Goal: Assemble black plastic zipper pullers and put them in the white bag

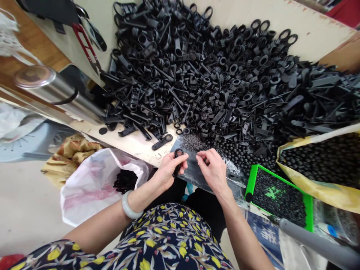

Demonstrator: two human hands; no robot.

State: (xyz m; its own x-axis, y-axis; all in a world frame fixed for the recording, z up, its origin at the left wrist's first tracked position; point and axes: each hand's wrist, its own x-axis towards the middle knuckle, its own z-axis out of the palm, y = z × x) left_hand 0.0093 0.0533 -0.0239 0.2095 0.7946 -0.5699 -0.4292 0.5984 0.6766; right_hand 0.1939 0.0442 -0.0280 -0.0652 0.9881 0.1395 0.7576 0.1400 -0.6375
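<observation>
My left hand is closed round a black plastic part with a ring-shaped end, which sticks up between thumb and fingers. To its right, my right hand is pinched, a little apart from the part. Whatever sits between those fingertips is too small to make out. Both hands are above a grey work surface at the table's front edge. Just beyond them lie a heap of tiny dark pieces and some small silvery pins. A similar ring-ended black part rests on the table near my left hand.
Black plastic parts are piled high across the back. At left stand a steel flask and a white bag. A green tray, a yellow-edged sack of black balls and a grey rod-shaped tool are at right.
</observation>
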